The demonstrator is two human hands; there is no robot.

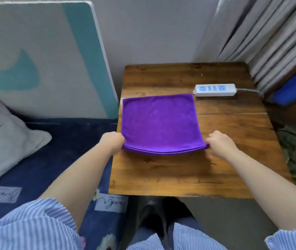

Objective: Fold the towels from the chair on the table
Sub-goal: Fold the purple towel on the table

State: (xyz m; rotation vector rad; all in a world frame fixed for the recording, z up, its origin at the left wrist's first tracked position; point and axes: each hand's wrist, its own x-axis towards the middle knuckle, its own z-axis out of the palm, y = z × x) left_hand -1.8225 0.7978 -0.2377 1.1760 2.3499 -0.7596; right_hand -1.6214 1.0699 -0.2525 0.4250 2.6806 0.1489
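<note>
A purple towel (158, 121) lies on the wooden table (188, 170), folded once so that two layers show along its near edge. My left hand (112, 142) pinches the near left corner. My right hand (219, 142) pinches the near right corner. Both near corners are lifted slightly off the table, while the far edge rests flat. A blue towel (295, 87) lies at the right, beyond the table, partly under the curtain. The chair is not clearly visible.
A white power strip (215, 90) with its cord lies on the table just beyond the towel's far right corner. A bed with a dark blue cover (53, 159) and a pale pillow (4, 141) is at the left. Grey curtains (269, 33) hang at the right.
</note>
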